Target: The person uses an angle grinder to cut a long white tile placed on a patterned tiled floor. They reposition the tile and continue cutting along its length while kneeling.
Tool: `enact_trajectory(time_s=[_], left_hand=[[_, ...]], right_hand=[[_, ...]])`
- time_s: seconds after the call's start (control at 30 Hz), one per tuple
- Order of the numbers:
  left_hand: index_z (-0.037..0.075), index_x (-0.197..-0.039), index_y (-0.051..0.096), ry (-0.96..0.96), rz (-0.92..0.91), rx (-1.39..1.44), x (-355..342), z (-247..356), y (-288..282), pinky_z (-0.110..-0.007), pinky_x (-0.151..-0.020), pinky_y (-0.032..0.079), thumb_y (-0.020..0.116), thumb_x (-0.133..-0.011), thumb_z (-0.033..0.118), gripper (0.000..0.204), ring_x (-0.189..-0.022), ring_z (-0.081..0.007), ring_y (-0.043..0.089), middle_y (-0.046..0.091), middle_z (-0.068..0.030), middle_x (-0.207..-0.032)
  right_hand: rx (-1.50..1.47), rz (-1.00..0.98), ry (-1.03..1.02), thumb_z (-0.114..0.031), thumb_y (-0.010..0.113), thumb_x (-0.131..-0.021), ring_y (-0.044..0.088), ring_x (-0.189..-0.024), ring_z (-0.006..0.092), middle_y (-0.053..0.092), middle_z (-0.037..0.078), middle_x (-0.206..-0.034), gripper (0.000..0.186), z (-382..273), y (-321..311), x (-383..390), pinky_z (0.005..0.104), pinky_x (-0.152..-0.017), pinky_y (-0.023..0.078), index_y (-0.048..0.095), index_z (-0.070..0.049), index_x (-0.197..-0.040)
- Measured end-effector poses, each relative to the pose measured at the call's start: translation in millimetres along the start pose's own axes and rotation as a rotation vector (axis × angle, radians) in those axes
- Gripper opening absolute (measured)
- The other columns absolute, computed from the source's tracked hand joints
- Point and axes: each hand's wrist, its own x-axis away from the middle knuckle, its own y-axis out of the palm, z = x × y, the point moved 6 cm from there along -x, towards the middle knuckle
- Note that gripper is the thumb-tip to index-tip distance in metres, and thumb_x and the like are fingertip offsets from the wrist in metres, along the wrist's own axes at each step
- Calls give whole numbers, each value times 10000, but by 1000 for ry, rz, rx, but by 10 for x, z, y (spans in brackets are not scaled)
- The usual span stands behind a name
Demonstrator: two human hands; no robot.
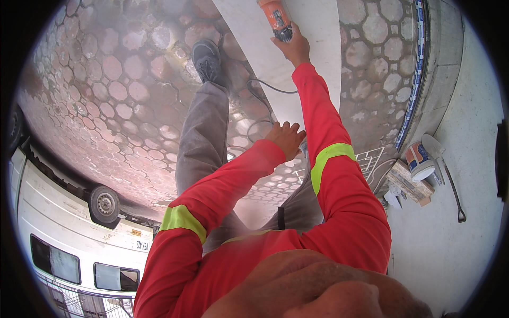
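Note:
A long white board (313, 79) stretches away from me over the paving. On its far part lies an orange and black corded power tool (277, 20). My right hand (295, 46) is closed around the tool's dark near end; the tool's far end runs out of the picture. My left hand (286, 140) is at the board's near end, its bent fingers pressed on the board and its thumb hidden. A dark cable (273, 90) crosses the board between my hands and loops on the ground to the left.
My grey shoe (207, 59) stands on the stone paving (124, 90) left of the board. At the right, by a pale wall, are a bucket (420, 165), a shovel (454, 193), a wooden block (411, 183) and a white wire grid (369, 160). A white van (79, 212) stands behind at the left.

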Motion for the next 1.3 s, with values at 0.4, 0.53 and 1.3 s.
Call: enact_trajectory(time_s=[0.4, 0.53, 1.3], left_hand=[[163, -1296, 554, 6, 8, -4, -56, 73, 160, -481, -786, 477, 725, -843, 392, 536, -937, -291, 632, 567, -86, -1037], [163, -1286, 561, 10, 36, -22, -70, 110, 224, -481, -773, 482, 728, -838, 393, 531, -925, -294, 632, 569, -88, -1031], [157, -1255, 570, 10, 27, -2, -80, 287, 459, -482, -784, 487, 739, -819, 358, 509, -974, -306, 620, 574, -88, -1041]], right_hand=[[-2, 3, -4, -422, 844, -735, 719, -882, 305, 729, 136, -1024, 818, 130, -19, 129, 411, -815, 557, 499, -72, -1389], [-7, -1, 1, -424, 846, -735, 722, -869, 307, 730, 139, -1020, 818, 190, -22, 141, 411, -812, 560, 503, -70, -1387], [-43, -10, 16, -438, 858, -702, 704, -955, 358, 722, 155, -1056, 837, 504, -90, 543, 463, -833, 545, 499, -102, -1380]])
